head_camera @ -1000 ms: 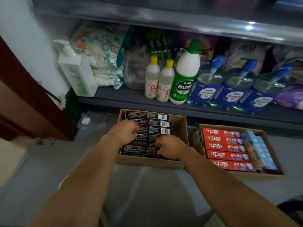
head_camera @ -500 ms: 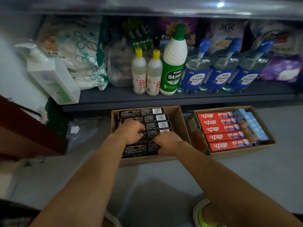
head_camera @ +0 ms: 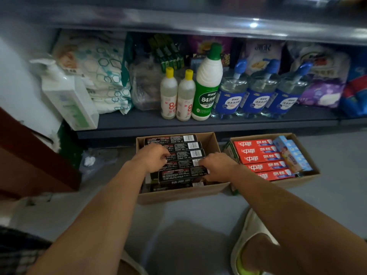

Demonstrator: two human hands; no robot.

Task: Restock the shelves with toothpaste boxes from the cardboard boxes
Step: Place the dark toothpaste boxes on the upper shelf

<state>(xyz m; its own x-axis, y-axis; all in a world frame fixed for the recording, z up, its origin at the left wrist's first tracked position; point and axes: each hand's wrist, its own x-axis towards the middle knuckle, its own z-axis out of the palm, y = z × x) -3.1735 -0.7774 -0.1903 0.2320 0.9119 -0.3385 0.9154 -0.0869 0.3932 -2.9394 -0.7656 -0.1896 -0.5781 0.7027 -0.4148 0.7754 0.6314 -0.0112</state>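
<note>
From the head camera, both of the person's bare forearms reach forward and down into the left cardboard box (head_camera: 213,143), which sits on the grey floor (head_camera: 188,225) just below the bottom shelf (head_camera: 218,122). The left hand (head_camera: 154,158) has its fingers curled down onto the black toothpaste boxes (head_camera: 179,154), which lie stacked flat and crosswise inside that carton; its fingertips rest on the third and fourth boxes from the back, and whether they truly pinch one cannot be told. The right hand (head_camera: 217,165) has its fingers curled around the right end of one black box (head_camera: 182,174), which sits slightly raised and skewed above its neighbours, just in front of the left hand's fingers.

Right of the right hand's fingers, well clear of them, stands the second cardboard box (head_camera: 303,176) holding red toothpaste boxes (head_camera: 260,158) laid in a row, with a light-blue carton (head_camera: 292,153) lying along their right ends.

Beyond the fingers, on the shelf, stand two small yellow-capped bottles (head_camera: 176,96), a taller green-capped bottle (head_camera: 207,86) touching them on the right, and three blue-labelled pump bottles (head_camera: 256,94) side by side. Further left there are a white pump dispenser (head_camera: 67,96) leaning at the shelf's end and soft patterned packs (head_camera: 99,72) behind it. Purple and blue packets (head_camera: 325,92) fill the far right.

Near the bottom edge, under the right forearm, a foot in a pale sandal (head_camera: 246,241) rests on the floor.
</note>
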